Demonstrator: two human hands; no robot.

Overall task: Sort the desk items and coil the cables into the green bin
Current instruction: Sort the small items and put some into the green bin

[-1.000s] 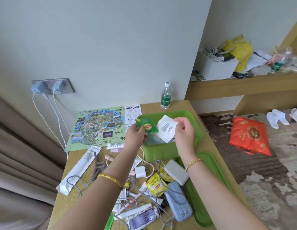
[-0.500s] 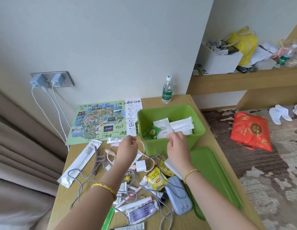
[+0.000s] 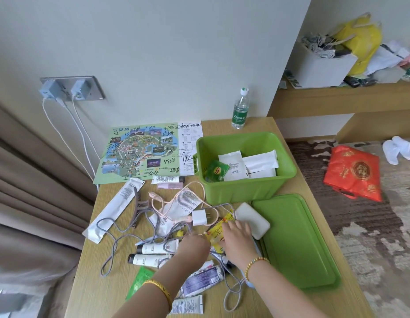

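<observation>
The green bin (image 3: 245,189) stands at the desk's back right and holds a green tea packet (image 3: 216,169) and white sachets (image 3: 256,164). Its lid (image 3: 298,244) lies flat in front of it. Both hands are down in the clutter before the bin. My right hand (image 3: 239,239) grips a yellow tea packet (image 3: 218,230). My left hand (image 3: 194,245) touches that packet's left edge, its fingers hidden. A grey braided cable (image 3: 112,235) and a pink cable (image 3: 162,203) sprawl loose beside a white charger plug (image 3: 199,218).
A white power bank (image 3: 252,220) lies by the lid. Small tubes (image 3: 158,247), a hair clip (image 3: 139,207), a long white packet (image 3: 114,210), a purple packet (image 3: 201,281) and a green sachet (image 3: 139,281) litter the desk. A map (image 3: 139,152) and water bottle (image 3: 240,109) are at the back.
Both hands let the green tea packet and white sachet go into the bin, then came back toward me and down onto the yellow tea packet.
</observation>
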